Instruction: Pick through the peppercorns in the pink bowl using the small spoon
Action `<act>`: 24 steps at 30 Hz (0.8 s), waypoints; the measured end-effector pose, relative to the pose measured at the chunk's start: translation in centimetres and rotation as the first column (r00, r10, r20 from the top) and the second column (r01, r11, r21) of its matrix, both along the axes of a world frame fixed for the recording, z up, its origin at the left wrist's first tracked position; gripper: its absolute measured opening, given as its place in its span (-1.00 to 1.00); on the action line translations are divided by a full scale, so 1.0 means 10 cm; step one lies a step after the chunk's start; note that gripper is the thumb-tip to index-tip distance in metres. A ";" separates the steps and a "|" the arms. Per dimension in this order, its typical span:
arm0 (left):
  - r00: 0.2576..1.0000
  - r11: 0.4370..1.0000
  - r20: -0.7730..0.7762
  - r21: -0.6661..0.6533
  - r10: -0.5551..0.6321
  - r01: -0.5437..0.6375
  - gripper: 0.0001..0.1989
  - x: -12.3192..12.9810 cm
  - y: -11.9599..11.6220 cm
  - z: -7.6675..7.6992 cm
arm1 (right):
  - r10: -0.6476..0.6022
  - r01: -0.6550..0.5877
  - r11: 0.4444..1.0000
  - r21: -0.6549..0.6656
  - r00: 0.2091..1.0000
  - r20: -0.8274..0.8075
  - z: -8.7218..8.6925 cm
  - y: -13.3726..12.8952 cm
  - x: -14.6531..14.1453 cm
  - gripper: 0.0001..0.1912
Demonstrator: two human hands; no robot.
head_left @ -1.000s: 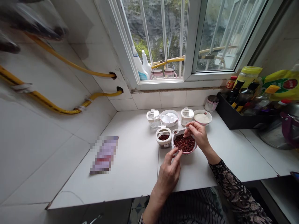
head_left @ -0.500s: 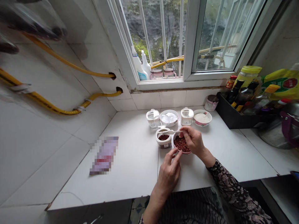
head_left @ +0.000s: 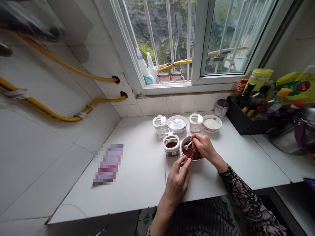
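A small white spoon (head_left: 189, 145) is pinched in my right hand (head_left: 202, 146), its scoop end down among dark red-brown peppercorn-like grains (head_left: 193, 153). These grains lie in a round bowl (head_left: 197, 160) with a pinkish outside. My left hand (head_left: 177, 178) has its fingertips on the bowl's near rim, steadying it. Touching or nearly touching the bowl on the left is a clear seasoning jar (head_left: 171, 151) with a white rim, its lid raised, partly filled with the same grains.
Behind stand two more seasoning jars (head_left: 196, 123), a bowl of white powder (head_left: 177, 129) and a flowered bowl of pale grains (head_left: 212, 128). A black box of bottles (head_left: 242, 123) and a metal pot (head_left: 286, 139) are at right. A blurred purple packet (head_left: 109, 165) lies left.
My right hand has brought the spoon from over the jar's mouth rightward and down into the bowl of grains. The left hand stays at the bowl's rim.
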State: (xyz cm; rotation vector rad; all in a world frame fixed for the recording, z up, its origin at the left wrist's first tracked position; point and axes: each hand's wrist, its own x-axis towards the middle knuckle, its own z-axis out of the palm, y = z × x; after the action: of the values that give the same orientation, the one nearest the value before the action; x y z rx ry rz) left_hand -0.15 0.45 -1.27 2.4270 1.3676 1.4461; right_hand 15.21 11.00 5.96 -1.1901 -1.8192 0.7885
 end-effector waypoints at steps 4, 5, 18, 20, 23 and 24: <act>1.000 1.000 -0.005 0.001 0.007 -0.007 -0.45 0.00 0.00 -0.01 | -0.017 0.012 0.999 -0.053 0.995 -0.099 0.00 0.01 0.03 -0.83; 1.000 1.000 -0.006 0.001 0.007 -0.007 -0.45 0.00 0.00 0.00 | -0.019 0.013 0.998 -0.055 0.994 -0.110 0.00 0.01 0.03 -0.83; 1.000 1.000 -0.006 0.005 -0.004 0.004 -0.45 0.00 0.00 0.00 | -0.054 0.054 0.998 0.008 0.997 -0.050 -0.01 0.02 0.05 -0.83; 1.000 1.000 -0.004 0.005 -0.007 0.007 -0.45 0.00 0.00 -0.01 | -0.049 0.050 0.999 0.000 0.997 -0.064 -0.01 0.03 0.05 -0.83; 1.000 1.000 -0.001 0.004 -0.003 0.003 -0.45 0.00 0.00 -0.01 | -0.042 0.039 0.999 -0.034 0.993 -0.114 -0.01 0.04 0.06 -0.83; 1.000 1.000 -0.002 0.006 -0.003 0.003 -0.45 0.00 0.01 0.00 | -0.044 0.037 0.998 -0.052 0.990 -0.135 0.00 0.04 0.06 -0.84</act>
State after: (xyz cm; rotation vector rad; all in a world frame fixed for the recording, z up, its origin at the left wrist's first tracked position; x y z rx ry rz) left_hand -0.16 0.50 -1.30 2.4331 1.3619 1.4496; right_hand 15.78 11.43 5.92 -1.1716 -1.6684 0.8742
